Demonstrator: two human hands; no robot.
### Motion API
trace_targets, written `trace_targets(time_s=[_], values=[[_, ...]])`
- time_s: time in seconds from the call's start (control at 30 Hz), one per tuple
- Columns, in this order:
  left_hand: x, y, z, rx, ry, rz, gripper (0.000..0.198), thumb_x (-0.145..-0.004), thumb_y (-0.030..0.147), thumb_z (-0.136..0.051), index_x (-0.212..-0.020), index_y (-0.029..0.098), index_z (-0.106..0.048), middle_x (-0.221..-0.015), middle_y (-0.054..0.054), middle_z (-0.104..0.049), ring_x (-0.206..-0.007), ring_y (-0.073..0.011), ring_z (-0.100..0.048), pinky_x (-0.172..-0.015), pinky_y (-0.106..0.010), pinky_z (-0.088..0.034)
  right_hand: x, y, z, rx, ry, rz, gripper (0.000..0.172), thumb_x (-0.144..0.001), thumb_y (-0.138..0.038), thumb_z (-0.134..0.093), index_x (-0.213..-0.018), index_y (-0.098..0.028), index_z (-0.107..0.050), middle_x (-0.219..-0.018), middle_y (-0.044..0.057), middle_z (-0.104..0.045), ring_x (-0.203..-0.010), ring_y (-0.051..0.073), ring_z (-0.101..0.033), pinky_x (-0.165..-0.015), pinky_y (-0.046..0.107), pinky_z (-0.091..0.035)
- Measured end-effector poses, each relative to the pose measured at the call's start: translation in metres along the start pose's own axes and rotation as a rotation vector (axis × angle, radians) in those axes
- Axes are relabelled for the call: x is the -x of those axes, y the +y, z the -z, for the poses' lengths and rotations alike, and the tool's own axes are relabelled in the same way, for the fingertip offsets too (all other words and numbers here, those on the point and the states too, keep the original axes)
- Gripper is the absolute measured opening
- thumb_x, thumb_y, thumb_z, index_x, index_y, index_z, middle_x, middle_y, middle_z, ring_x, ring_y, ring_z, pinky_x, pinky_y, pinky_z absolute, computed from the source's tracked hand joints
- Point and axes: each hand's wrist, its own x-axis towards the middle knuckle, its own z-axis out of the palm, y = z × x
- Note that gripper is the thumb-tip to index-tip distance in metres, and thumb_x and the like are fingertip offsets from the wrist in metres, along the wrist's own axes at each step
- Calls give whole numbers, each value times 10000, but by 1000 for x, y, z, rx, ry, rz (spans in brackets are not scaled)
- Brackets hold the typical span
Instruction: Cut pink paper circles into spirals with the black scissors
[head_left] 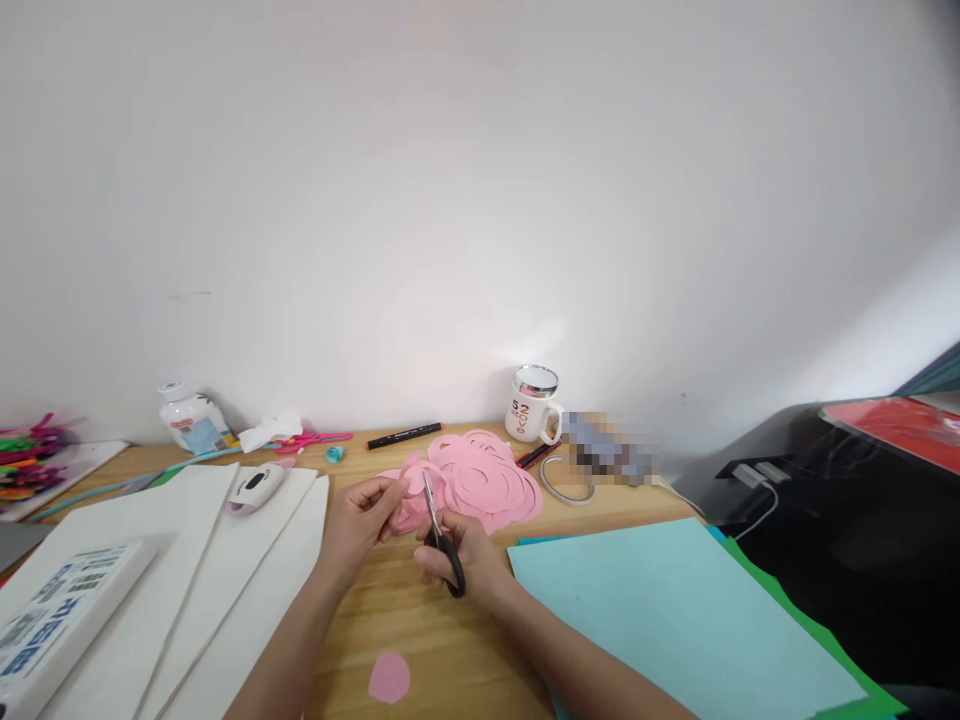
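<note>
I can pass low over the bare table [457,660] between the forearms [300,620], skirting one pink paper piece [389,678], with white sheets [187,560] left, light-blue sheet [675,600] right, pink paper pile [480,485] and mug [525,418] blocking beyond.

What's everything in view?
Cutouts: many, pink, centre
Scrap: 1, pink, front
Scissors: 1, black, centre
Tool: 1, pink, rear
Markers: 2, black, rear
Mug: 1, white, rear
Bottle: 1, white, rear
Tissue: 1, white, rear
Box: 1, white, left
Device: 1, white, left
Sheets: several, white, left
Papers: several, blue/green, right
Loop: 1, grey, rear
Plugs: 2, grey, right
Bundle: 1, multicoloured, left
Table: 1, wooden, below
Wall: 1, white, behind
Left hand: 1, pinching cutouts
Right hand: 1, holding scissors
</note>
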Motion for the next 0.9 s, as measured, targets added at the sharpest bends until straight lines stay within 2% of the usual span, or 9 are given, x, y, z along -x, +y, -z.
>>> trace_targets(time_s=[0.1,0.2,0.4,0.53,0.67,0.8,0.9], values=[[-1,-2,1,20,90,-31,331,-752,436,-620,-566,170,-555,-419,70,-445,-349,-56,-331,-365,-185,-236,0,0,0,-10,-3,4,445,-523,-489,-814,-696,-198,-526,-424,-88,-493,-355,82,-424,-391,196,-295],[-1,-1,1,-21,119,-67,319,-753,444,-600,-595,167,-586,-401,71,-432,-352,-64,-329,-370,-192,-249,0,1,-1,-19,18,14,435,-539,-487,-809,-696,-198,-523,-418,-100,-465,-345,77,-417,-389,196,-304],[4,4,-5,-173,75,-106,331,-736,454,-599,-557,178,-568,-405,74,-403,-380,-75,-323,-389,-202,-256,1,1,-2,-14,-22,13,447,-543,-478,-815,-726,-198,-518,-428,-91,-491,-352,80,-418,-385,194,-303],[5,7,-6,-232,-2,-117,453,-769,482,-557,-447,190,-429,-394,68,-359,-390,-78,-310,-402,-212,-249,2,2,-2,-21,-30,29,438,-544,-465,-818,-751,-191,-546,-459,-82,-517,-393,86,-441,-407,194,-317],[3,8,-4,-259,-94,-130,450,-778,475,-543,-449,190,-427,-399,69,-338,-403,-83,-293,-405,-217,-228,1,4,-1,-53,12,62,413,-528,-411,-839,-719,-191,-546,-489,-88,-503,-417,74,-424,-420,185,-311],[2,5,-5,-266,-68,-128,449,-775,474,-551,-452,189,-424,-400,70,-334,-407,-82,-289,-403,-216,-214,0,5,-2,-48,62,20,391,-549,-427,-819,-709,-190,-552,-424,-86,-498,-363,81,-416,-387,186,-287],[2,5,-2,-191,-73,-87,435,-747,458,-587,-443,184,-439,-391,69,-355,-400,-75,-303,-407,-208,-226,-3,2,-3,-89,198,26,389,-539,-440,-818,-673,-190,-552,-396,-96,-464,-329,77,-399,-375,195,-298]])
